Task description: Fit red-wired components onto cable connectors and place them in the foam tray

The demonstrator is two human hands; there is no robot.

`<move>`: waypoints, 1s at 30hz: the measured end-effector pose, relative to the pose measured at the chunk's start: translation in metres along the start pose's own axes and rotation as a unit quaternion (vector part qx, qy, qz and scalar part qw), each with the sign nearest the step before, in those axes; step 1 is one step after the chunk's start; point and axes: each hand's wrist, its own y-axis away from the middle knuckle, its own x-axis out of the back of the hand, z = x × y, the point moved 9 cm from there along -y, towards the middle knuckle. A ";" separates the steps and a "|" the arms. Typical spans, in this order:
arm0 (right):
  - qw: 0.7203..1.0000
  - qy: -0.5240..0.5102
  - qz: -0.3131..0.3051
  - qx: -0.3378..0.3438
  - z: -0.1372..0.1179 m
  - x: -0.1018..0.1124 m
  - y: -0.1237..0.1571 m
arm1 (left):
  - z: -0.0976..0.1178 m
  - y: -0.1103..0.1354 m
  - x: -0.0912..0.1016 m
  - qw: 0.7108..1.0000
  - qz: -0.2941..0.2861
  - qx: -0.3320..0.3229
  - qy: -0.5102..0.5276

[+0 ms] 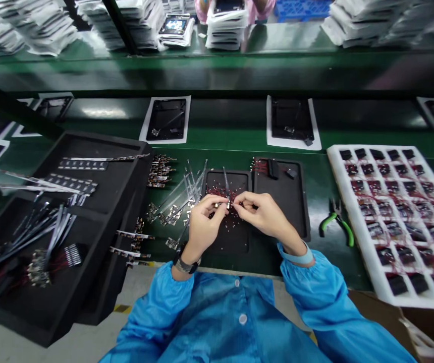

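Note:
My left hand (205, 218) pinches a small circuit board with a flat ribbon cable (225, 180) that points away from me. Close beside it, my right hand (261, 212) has thumb and forefinger pressed together; whatever is between them is too small to name. Both hands are over a shallow black tray (235, 239), where many tiny red and white pieces (217, 185) lie scattered. Left of the tray, several more boards with ribbon cables (179, 204) lie on the green bench. To the right is a second black tray (292, 201) with a black block (273, 169) and red-wired parts.
Green-handled cutters (336, 222) lie right of the trays, beside a white foam tray (332, 156) of wired black parts. Large black bins (107, 201) with strips and cables stand at left. Device panels on white sheets (166, 118) line the back, below a shelf of stacks (226, 30).

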 end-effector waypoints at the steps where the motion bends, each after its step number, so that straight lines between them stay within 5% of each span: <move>1: 1.000 -0.006 0.008 -0.003 0.001 0.001 0.000 | 0.000 -0.001 0.000 1.000 0.001 0.007 0.007; 10: 0.998 -0.041 0.053 -0.013 0.000 0.013 -0.001 | -0.008 -0.018 -0.009 0.991 -0.022 0.083 0.107; 30: 0.994 -0.095 0.044 -0.029 0.013 0.012 -0.009 | -0.023 -0.026 -0.011 0.990 -0.030 0.086 0.105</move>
